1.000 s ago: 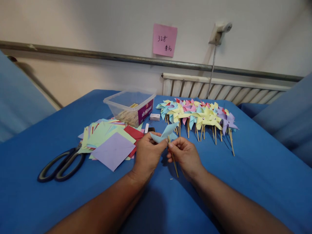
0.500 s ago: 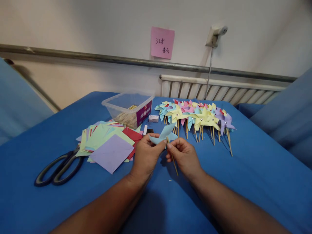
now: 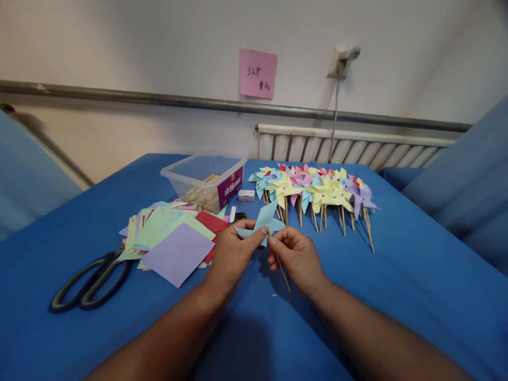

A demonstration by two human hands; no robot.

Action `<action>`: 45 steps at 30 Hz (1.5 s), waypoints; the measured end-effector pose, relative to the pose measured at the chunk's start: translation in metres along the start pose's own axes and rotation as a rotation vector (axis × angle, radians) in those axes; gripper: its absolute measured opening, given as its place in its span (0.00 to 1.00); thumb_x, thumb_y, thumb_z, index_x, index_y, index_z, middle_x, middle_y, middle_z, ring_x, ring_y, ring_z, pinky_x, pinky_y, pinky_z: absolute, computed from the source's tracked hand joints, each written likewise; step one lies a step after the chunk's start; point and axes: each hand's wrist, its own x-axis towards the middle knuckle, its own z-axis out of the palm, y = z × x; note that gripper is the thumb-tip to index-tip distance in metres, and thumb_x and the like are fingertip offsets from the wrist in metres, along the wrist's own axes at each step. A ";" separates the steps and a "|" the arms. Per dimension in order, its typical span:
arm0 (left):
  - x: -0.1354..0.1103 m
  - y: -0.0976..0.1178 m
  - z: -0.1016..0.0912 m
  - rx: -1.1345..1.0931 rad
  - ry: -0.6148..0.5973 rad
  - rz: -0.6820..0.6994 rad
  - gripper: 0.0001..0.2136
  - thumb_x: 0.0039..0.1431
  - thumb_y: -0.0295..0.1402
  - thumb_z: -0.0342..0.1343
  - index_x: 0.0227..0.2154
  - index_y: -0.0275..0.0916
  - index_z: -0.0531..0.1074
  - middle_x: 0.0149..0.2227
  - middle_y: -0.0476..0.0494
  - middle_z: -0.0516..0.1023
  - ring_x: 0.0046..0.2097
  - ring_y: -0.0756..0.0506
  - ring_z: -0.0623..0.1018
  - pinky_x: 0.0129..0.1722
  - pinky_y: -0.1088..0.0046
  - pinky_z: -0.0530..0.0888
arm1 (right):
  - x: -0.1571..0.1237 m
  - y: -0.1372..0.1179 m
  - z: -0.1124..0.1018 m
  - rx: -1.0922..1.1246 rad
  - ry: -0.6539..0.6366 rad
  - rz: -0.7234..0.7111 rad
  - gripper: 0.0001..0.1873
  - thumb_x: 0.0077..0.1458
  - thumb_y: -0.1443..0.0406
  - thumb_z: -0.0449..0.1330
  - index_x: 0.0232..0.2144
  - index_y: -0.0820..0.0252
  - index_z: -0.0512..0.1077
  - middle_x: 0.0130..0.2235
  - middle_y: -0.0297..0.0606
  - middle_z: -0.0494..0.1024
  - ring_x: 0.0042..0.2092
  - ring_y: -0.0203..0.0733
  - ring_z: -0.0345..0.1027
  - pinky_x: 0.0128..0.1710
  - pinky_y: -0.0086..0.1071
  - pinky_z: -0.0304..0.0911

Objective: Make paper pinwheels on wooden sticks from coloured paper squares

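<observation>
A light blue paper pinwheel (image 3: 265,216) is held up over the middle of the table by my left hand (image 3: 234,248), whose thumb presses at its centre. My right hand (image 3: 296,254) pinches a thin wooden stick (image 3: 283,274) just below the pinwheel. The stick's upper end meets the paper near my left thumb; how they are joined I cannot tell. Behind my hands, a small white box (image 3: 246,196) stands near a dark object (image 3: 239,216), partly hidden by my left hand. To the left lies a pile of coloured paper squares (image 3: 178,254), a purple one on top.
Black-handled scissors (image 3: 91,280) lie partly under the paper pile. A clear plastic tub (image 3: 186,182) with wooden sticks stands behind it. Many finished-looking pinwheels (image 3: 323,193) are heaped at the back right of the blue table (image 3: 397,296). A radiator (image 3: 357,145) runs along the wall.
The view has shifted slightly, so most things sit a little further left and lower. My hands keep the same hold on the pinwheel and stick, with the paper tilted a little differently.
</observation>
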 end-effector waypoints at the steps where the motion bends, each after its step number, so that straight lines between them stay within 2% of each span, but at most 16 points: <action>1: 0.001 0.000 0.000 0.012 0.001 -0.002 0.13 0.45 0.41 0.62 0.29 0.35 0.75 0.24 0.47 0.75 0.25 0.50 0.71 0.25 0.76 0.66 | 0.000 0.000 0.000 -0.003 0.003 0.001 0.20 0.41 0.51 0.67 0.22 0.60 0.66 0.15 0.27 0.70 0.15 0.29 0.60 0.14 0.22 0.59; 10: 0.002 -0.003 0.000 0.026 -0.013 -0.006 0.13 0.45 0.41 0.62 0.29 0.36 0.75 0.24 0.48 0.74 0.24 0.51 0.70 0.24 0.76 0.65 | -0.001 -0.003 0.001 -0.023 0.009 0.023 0.19 0.42 0.53 0.65 0.22 0.61 0.65 0.14 0.27 0.69 0.13 0.28 0.59 0.13 0.21 0.57; 17: 0.001 -0.004 0.001 0.002 0.038 -0.005 0.13 0.42 0.39 0.64 0.28 0.35 0.74 0.23 0.48 0.74 0.24 0.51 0.70 0.22 0.77 0.64 | -0.001 -0.001 0.002 -0.032 -0.001 0.032 0.20 0.42 0.52 0.65 0.22 0.60 0.65 0.14 0.27 0.70 0.13 0.29 0.60 0.14 0.22 0.58; 25: 0.005 0.000 0.000 -0.273 0.195 0.000 0.16 0.38 0.37 0.67 0.29 0.36 0.71 0.23 0.50 0.75 0.23 0.51 0.73 0.27 0.74 0.70 | -0.002 0.008 0.002 -0.129 0.039 -0.030 0.19 0.44 0.52 0.65 0.23 0.61 0.67 0.17 0.28 0.70 0.18 0.30 0.65 0.19 0.23 0.61; 31: 0.002 0.000 0.003 -0.365 0.098 -0.051 0.15 0.42 0.37 0.66 0.30 0.37 0.68 0.22 0.49 0.75 0.22 0.49 0.73 0.23 0.75 0.69 | -0.007 0.005 0.009 -0.033 0.016 0.109 0.23 0.37 0.49 0.67 0.21 0.62 0.65 0.18 0.31 0.73 0.18 0.32 0.67 0.17 0.24 0.60; 37: -0.002 0.000 0.005 -0.388 0.069 -0.079 0.14 0.43 0.36 0.66 0.29 0.37 0.67 0.21 0.49 0.74 0.22 0.51 0.72 0.23 0.77 0.67 | -0.010 0.001 0.013 0.054 -0.013 0.247 0.25 0.34 0.48 0.69 0.21 0.63 0.65 0.21 0.37 0.76 0.22 0.37 0.72 0.20 0.26 0.63; 45: -0.002 0.001 0.004 -0.389 0.020 -0.112 0.13 0.42 0.33 0.66 0.29 0.37 0.68 0.23 0.48 0.75 0.24 0.50 0.73 0.25 0.76 0.68 | -0.010 0.007 0.012 0.144 -0.045 0.239 0.23 0.38 0.53 0.69 0.24 0.62 0.64 0.24 0.35 0.76 0.25 0.36 0.73 0.24 0.27 0.66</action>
